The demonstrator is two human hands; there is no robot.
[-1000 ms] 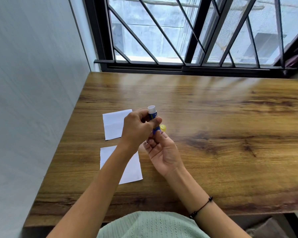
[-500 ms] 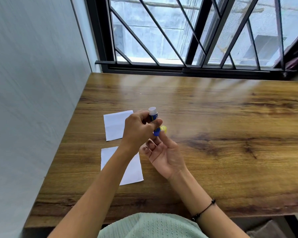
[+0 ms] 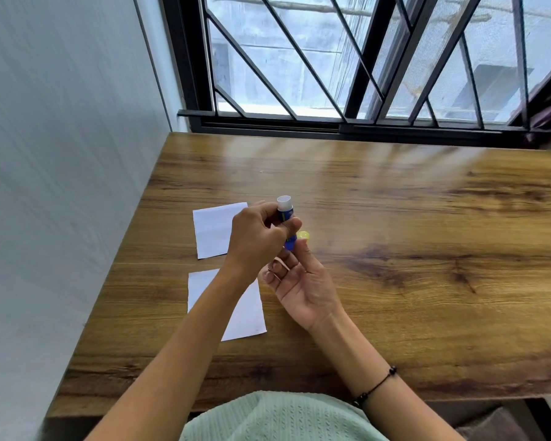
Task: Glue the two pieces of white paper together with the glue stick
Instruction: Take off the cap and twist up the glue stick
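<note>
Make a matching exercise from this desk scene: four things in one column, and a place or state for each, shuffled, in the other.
Things:
1. glue stick
2. far paper
3. near paper
4. yellow cap

Places or states:
A. partly under the left forearm
B. gripped upright in the left hand
C. lying on the table just beyond the right hand
D. flat on the table, nearer the window

Pairs: 1-B, 2-D, 3-A, 4-C

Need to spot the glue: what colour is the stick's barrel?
Blue, with a white top end, on the glue stick; seen in the head view.
</note>
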